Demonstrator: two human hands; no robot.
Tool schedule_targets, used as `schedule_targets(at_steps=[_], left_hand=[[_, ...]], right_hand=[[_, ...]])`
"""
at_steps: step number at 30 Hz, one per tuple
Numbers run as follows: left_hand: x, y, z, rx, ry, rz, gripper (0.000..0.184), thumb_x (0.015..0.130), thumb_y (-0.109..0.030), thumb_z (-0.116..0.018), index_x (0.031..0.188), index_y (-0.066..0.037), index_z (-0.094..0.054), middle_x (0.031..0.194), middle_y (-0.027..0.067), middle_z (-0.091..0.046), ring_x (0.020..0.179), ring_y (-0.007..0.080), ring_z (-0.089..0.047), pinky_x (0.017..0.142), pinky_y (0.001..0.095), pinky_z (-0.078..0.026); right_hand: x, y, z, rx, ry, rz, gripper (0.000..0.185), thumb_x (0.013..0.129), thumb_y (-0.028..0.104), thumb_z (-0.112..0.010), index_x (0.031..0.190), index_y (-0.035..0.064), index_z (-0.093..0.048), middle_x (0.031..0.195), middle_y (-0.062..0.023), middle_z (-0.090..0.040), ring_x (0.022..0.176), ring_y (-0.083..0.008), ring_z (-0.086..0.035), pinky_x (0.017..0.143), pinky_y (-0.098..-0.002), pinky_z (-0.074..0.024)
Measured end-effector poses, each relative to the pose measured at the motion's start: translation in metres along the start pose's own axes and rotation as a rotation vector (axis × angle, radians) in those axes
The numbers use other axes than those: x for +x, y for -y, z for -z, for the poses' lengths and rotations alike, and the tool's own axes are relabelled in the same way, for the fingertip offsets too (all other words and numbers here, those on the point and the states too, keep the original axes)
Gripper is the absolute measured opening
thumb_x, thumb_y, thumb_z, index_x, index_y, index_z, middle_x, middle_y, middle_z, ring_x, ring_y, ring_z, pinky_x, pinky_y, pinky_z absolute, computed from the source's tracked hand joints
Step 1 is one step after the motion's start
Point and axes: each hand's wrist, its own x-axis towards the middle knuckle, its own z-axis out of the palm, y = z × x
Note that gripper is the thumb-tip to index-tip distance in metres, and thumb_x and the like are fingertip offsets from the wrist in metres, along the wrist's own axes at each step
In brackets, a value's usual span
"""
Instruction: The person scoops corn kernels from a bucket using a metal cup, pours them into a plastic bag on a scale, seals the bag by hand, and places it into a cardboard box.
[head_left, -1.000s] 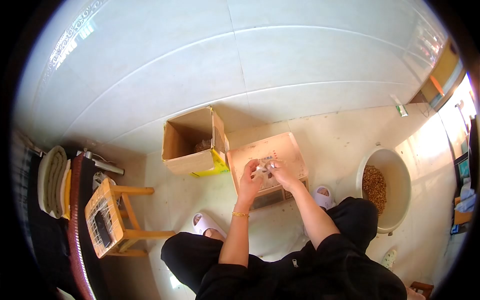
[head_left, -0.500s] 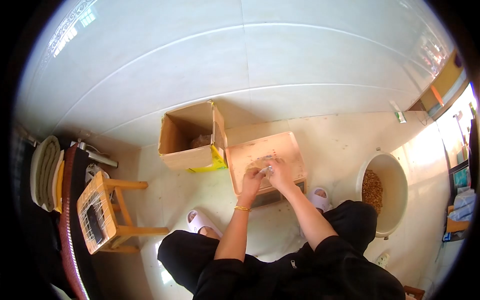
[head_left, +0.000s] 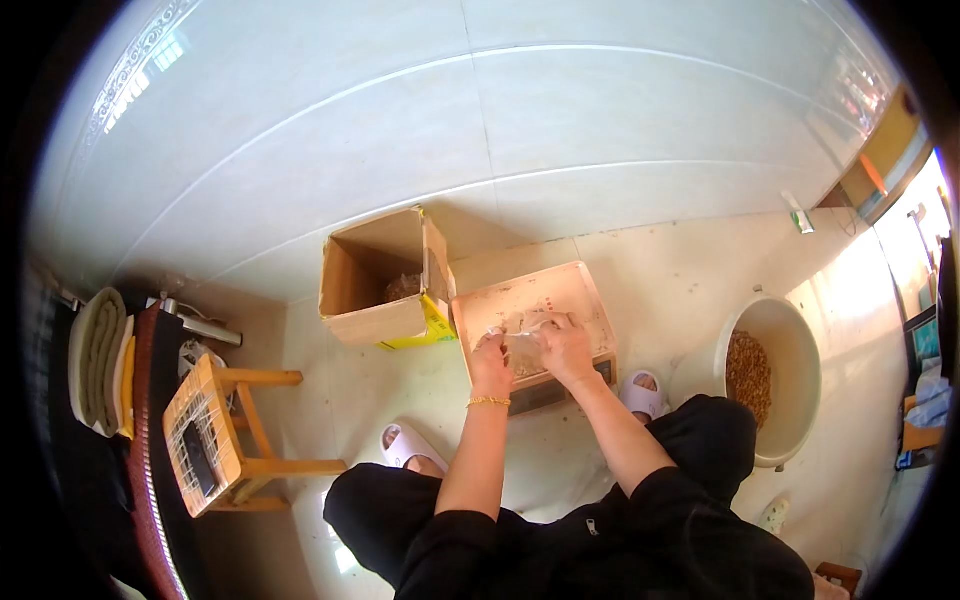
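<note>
A clear plastic bag [head_left: 522, 350] is stretched between my two hands, above the orange tray of a scale [head_left: 480, 308]. My left hand [head_left: 491, 364] is closed on the bag's left side, with a gold bracelet at the wrist. On the other side my right hand [head_left: 565, 350] pinches the bag's right edge. What the bag contains is too small to make out. The scale's dark display panel [head_left: 538, 396] shows below the hands.
An open cardboard box [head_left: 375, 325] with a bagged item inside stands left of the scale. To the right is a pale tub [head_left: 803, 375] of brown pieces [head_left: 748, 378]. A wooden stool [head_left: 232, 465] holding a dark phone [head_left: 198, 458] is at the left.
My hands have moved slightly apart, and the bag's top, bunched between my fingers before, is now spread between them. The whole view has shifted a little.
</note>
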Motion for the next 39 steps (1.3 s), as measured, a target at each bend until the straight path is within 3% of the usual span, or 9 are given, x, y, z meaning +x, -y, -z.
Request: schedule_targets(at_steps=[5,9,14,18,21,23,27,34,39], left_hand=[[0.05,0.008,0.035,0.081,-0.147,0.055,0.008,0.087,-0.015,-0.058,0.092,-0.012,-0.063,0.072,-0.0052,-0.051,0.062,0.0078,-0.044,0.054,0.0243,-0.038],[0.044,0.012,0.043,-0.027,-0.216,0.143,0.008,0.088,-0.013,-0.057,0.094,-0.012,-0.062,0.082,-0.0025,-0.058,0.057,0.0092,-0.048,0.051,0.0211,-0.04],[0.018,-0.013,0.041,0.164,0.087,-0.082,0.009,0.089,-0.017,-0.057,0.09,-0.01,-0.061,0.08,0.0006,-0.059,0.071,0.0126,-0.061,0.058,0.0233,-0.045],[0.001,-0.024,0.018,0.525,0.237,-0.408,0.013,0.087,-0.015,-0.059,0.094,-0.004,-0.062,0.076,0.0016,-0.063,0.064,0.0112,-0.06,0.06,0.023,-0.046],[-0.016,-0.023,-0.004,0.988,0.373,-0.757,0.014,0.086,-0.01,-0.059,0.096,-0.001,-0.062,0.074,0.0034,-0.064,0.066,0.0118,-0.06,0.063,0.0248,-0.048],[-0.036,-0.021,-0.018,1.016,0.422,-0.78,0.015,0.085,-0.007,-0.058,0.097,0.0,-0.061,0.077,0.0054,-0.064,0.067,0.0136,-0.061,0.064,0.0263,-0.048],[-0.017,-0.006,-0.021,0.748,0.302,-1.031,0.019,0.08,0.002,-0.054,0.098,-0.001,-0.061,0.087,0.0131,-0.065,0.075,0.0224,-0.063,0.069,0.0315,-0.05],[0.013,0.003,-0.009,1.202,0.575,-1.06,0.026,0.076,0.003,-0.053,0.1,-0.003,-0.063,0.096,0.0171,-0.063,0.082,0.0292,-0.062,0.073,0.0351,-0.051],[-0.003,0.011,-0.003,1.141,0.425,-0.945,0.018,0.078,-0.008,-0.065,0.095,-0.003,-0.066,0.089,0.0151,-0.063,0.078,0.0252,-0.063,0.069,0.0334,-0.051]], right_hand=[[-0.03,-0.039,0.001,-0.079,0.236,-0.55,0.012,0.078,0.016,-0.061,0.08,0.0046,-0.064,0.087,-0.0134,-0.061,0.08,-0.0343,-0.057,0.07,-0.0447,-0.0468],[-0.04,-0.051,-0.004,-0.121,0.197,-0.572,0.013,0.078,0.017,-0.06,0.08,0.0054,-0.064,0.081,-0.0162,-0.061,0.074,-0.0303,-0.059,0.067,-0.0437,-0.0455],[-0.012,-0.055,-0.007,1.239,0.132,-1.059,0.016,0.087,0.019,-0.056,0.087,0.0033,-0.061,0.083,-0.0065,-0.064,0.069,-0.0163,-0.057,0.056,-0.0295,-0.0447],[-0.001,-0.028,-0.011,1.443,0.281,-1.071,0.02,0.088,0.015,-0.056,0.105,0.0055,-0.06,0.086,0.0004,-0.061,0.074,-0.011,-0.054,0.061,-0.0251,-0.0453],[-0.014,-0.023,-0.035,1.034,0.402,-0.785,0.019,0.088,0.013,-0.052,0.098,0.0001,-0.062,0.084,-0.0077,-0.064,0.071,-0.0168,-0.059,0.064,-0.0293,-0.0474],[-0.038,-0.042,-0.076,0.688,0.423,-0.571,0.022,0.086,0.011,-0.053,0.104,0.0017,-0.061,0.083,-0.0125,-0.064,0.076,-0.02,-0.061,0.07,-0.0318,-0.0473],[-0.02,-0.035,-0.048,0.666,0.54,-0.845,0.019,0.084,0.009,-0.053,0.095,-0.0006,-0.064,0.089,-0.0181,-0.066,0.085,-0.0241,-0.063,0.074,-0.0353,-0.0464],[-0.025,-0.039,-0.05,0.702,0.332,-0.613,0.016,0.088,0.014,-0.054,0.087,0.0027,-0.065,0.079,-0.011,-0.063,0.073,-0.0184,-0.062,0.067,-0.0337,-0.0481],[-0.019,-0.037,-0.048,1.133,0.183,-1.091,0.015,0.09,0.02,-0.057,0.089,0.0053,-0.061,0.079,-0.004,-0.061,0.064,-0.0105,-0.056,0.055,-0.0252,-0.0454]])
